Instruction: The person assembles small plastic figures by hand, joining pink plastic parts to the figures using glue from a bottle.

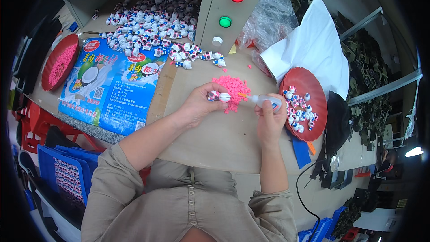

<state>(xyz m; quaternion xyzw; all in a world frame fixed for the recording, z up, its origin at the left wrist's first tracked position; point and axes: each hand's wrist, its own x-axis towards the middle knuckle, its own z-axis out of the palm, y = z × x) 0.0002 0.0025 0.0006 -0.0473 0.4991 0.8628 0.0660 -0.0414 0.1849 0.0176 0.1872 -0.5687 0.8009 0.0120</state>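
Observation:
Between the thumb and fingers of my left hand (200,105) is a small white figurine (219,96) with pink and blue markings, lying sideways. My right hand (271,118) grips a white glue bottle (268,102). Its orange-yellow tip (243,95) points left toward the figurine, with a small gap between them. Under and behind the tip, a heap of small pink pieces (233,83) is spread on the brown work surface. Just right of my right hand, a red scalloped bowl (319,96) holds several more figurines (301,113).
A large pile of figurines (154,29) spills from a grey machine housing (215,18) with red and green buttons. A blue printed cardboard sheet (112,89) lies left, beside a red bowl (71,62) of pink pieces. White cloth (309,40) and clear plastic (271,18) lie at the back right.

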